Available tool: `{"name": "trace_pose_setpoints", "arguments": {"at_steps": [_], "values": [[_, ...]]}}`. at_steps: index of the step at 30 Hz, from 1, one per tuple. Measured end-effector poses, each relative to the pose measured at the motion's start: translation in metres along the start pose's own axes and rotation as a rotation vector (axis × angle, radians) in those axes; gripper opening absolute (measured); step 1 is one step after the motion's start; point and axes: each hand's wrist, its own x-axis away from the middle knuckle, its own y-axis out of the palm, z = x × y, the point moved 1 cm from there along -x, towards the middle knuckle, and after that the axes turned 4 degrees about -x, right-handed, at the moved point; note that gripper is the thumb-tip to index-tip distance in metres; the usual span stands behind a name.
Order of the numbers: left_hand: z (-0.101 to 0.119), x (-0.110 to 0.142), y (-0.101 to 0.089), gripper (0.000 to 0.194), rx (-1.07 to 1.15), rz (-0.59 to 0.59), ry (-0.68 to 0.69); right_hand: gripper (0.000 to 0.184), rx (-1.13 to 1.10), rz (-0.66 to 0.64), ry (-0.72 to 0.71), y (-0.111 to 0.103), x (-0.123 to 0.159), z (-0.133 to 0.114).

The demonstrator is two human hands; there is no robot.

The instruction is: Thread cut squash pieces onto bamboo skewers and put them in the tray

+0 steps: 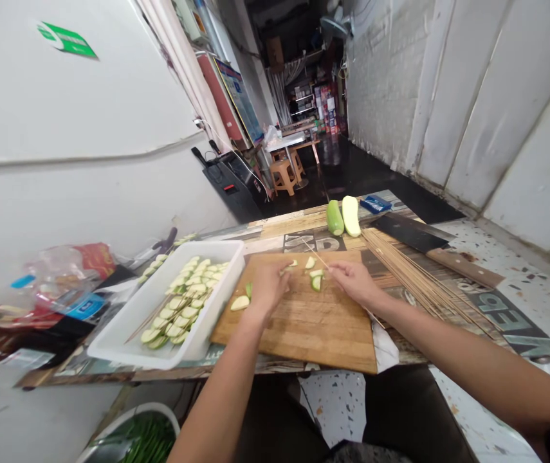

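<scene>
My right hand [352,281] is closed in a pinch on a thin bamboo skewer [315,253], which points up and to the left over the wooden cutting board [323,328]. Over the board's left half, my left hand [271,286] has its fingers closed around a zucchini slice [293,263], only partly visible at the fingertips. Between the hands lie a few cut zucchini pieces [316,280]. Another slice [240,303] rests by the board's left edge. To the left, a white plastic tray [103,344] holds many skewered zucchini slices [190,302].
Loose skewers [410,276] and a cleaver [412,233] lie on the right. Two zucchini halves [343,217] and a blue packet [375,204] sit at the table's far end. Bottles and bags [69,283] crowd the left. Below is a basin [171,415] of green vegetables.
</scene>
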Motion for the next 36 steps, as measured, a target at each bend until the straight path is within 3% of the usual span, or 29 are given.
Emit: {"name": "trace_pose_setpoints", "arguments": {"at_steps": [4, 7, 10, 13, 21, 36], "values": [[-0.006, 0.003, 0.0, 0.018, 0.676, 0.187, -0.361, 0.036, 0.051, 0.002, -0.083, 0.0, 0.004, -0.005], [-0.009, 0.007, 0.003, 0.013, 1.204, 0.145, -0.564, 0.037, 0.135, -0.099, -0.156, 0.004, 0.012, -0.01], [-0.014, 0.008, 0.007, 0.007, 1.442, 0.135, -0.691, 0.037, 0.224, -0.196, -0.225, 0.01, 0.023, -0.01], [-0.016, 0.008, 0.009, 0.004, 1.492, 0.19, -0.748, 0.034, 0.293, -0.235, -0.286, 0.016, 0.029, -0.007], [-0.01, 0.008, 0.005, 0.005, 1.475, 0.278, -0.735, 0.036, 0.331, -0.218, -0.264, 0.018, 0.028, -0.003], [0.003, 0.011, 0.003, 0.005, 1.472, 0.291, -0.732, 0.035, 0.335, -0.213, -0.241, 0.017, 0.029, -0.006]]}}
